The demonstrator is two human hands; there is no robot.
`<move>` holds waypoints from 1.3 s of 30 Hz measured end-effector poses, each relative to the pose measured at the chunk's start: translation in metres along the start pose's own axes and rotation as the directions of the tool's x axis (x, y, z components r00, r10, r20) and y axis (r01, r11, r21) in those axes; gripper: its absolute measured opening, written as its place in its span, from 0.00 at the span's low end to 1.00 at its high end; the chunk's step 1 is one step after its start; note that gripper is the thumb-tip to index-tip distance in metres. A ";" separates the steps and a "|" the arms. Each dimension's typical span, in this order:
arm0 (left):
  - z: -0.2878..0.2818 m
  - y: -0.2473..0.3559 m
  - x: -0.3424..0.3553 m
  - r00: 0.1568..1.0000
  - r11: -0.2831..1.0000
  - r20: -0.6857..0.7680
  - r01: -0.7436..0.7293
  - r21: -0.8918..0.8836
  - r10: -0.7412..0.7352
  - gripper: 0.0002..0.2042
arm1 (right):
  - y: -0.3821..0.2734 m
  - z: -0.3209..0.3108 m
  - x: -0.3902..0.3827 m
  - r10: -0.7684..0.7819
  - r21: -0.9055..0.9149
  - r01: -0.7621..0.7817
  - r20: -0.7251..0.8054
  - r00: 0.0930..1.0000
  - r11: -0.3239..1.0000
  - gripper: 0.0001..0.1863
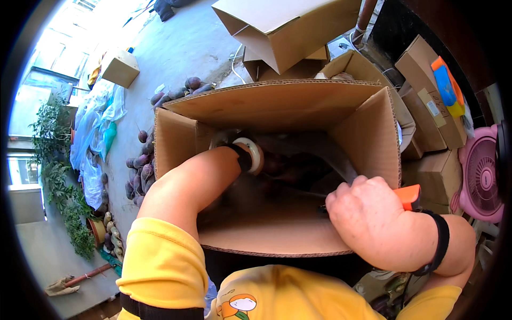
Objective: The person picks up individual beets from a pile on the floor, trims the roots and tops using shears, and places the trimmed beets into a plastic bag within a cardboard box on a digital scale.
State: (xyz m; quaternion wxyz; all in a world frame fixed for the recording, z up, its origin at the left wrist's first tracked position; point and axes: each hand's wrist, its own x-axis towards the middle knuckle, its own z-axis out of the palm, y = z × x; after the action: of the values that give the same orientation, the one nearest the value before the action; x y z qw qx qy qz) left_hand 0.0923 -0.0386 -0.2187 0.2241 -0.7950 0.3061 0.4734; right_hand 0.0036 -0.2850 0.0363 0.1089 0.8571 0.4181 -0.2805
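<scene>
An open cardboard box (282, 98) holds dark purplish roots (277, 162) inside a clear plastic bag (344, 165), dim in shadow. My left forearm (189, 189), with a pale bangle (255, 156) and dark band at the wrist, reaches into the box; that hand's fingers are hidden. My right hand (368, 213) is closed at the box's right rim, gripping an orange-handled tool (408, 197) whose working end I cannot make out. The bag's edge runs up to these fingers.
Loose purple roots (140, 176) lie on the concrete floor (176, 53) at left, near plastic sheeting (93, 133) and plants (72, 213). Cardboard boxes (288, 32) crowd the back and right, beside a pink fan (480, 170).
</scene>
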 end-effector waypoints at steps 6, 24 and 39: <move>-0.093 -0.007 -0.096 0.997 0.986 0.029 0.070 -0.154 -0.066 0.13 | 0.006 0.009 -0.005 -0.002 0.020 0.009 -0.333 0.943 1.000 0.03; 0.319 -0.103 -0.353 0.242 0.279 -0.351 -0.287 -0.916 -0.904 0.17 | -0.063 -0.032 0.005 0.380 0.242 -0.315 -0.305 0.873 0.918 0.07; 0.603 -0.123 -0.188 -0.061 -0.522 0.533 -0.128 -0.843 -0.844 0.40 | -0.146 -0.041 -0.008 0.655 0.577 -0.351 -0.488 0.576 0.738 0.12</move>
State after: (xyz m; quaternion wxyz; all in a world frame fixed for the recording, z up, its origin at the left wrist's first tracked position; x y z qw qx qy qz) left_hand -0.2615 0.4897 -0.3152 -0.2572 -0.7442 -0.6043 -0.1213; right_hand -0.0976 -0.1818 0.0810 -0.1566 0.9837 0.0886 0.0055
